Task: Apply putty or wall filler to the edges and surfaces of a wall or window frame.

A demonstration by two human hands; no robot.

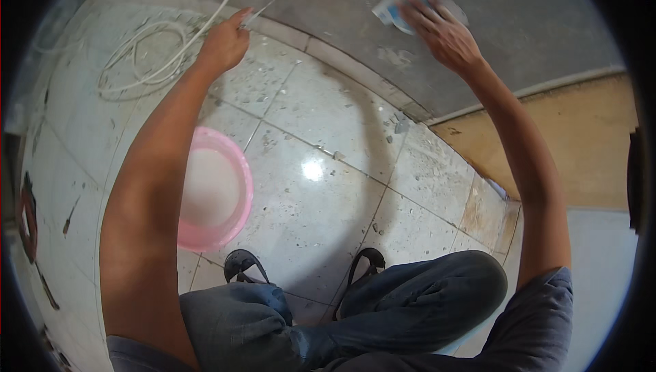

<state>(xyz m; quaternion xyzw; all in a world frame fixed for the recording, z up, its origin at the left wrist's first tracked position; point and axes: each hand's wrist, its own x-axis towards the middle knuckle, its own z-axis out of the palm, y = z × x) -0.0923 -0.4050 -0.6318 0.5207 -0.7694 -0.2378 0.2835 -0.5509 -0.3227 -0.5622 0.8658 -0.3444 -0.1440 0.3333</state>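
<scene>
My left hand (225,41) is closed around a thin, pale, pointed tool (260,14), whose exact kind I cannot tell. It is near the foot of a grey plastered wall (333,8). Higher up, against that wall, my right hand (448,39) presses a white and blue cloth (394,13), blurred and partly covered by the fingers. Below my left hand, a pink plastic basin (246,177) of cloudy whitish liquid (212,185) stands on the floor, its left side hidden by my forearm.
A white cable (148,82) lies coiled at left and rises past my left hand. Crumbs and chips litter the white floor tiles (307,208). A screwdriver (66,223) and a red-handled tool (28,223) lie far left. A yellowish panel (574,141) borders the wall at right.
</scene>
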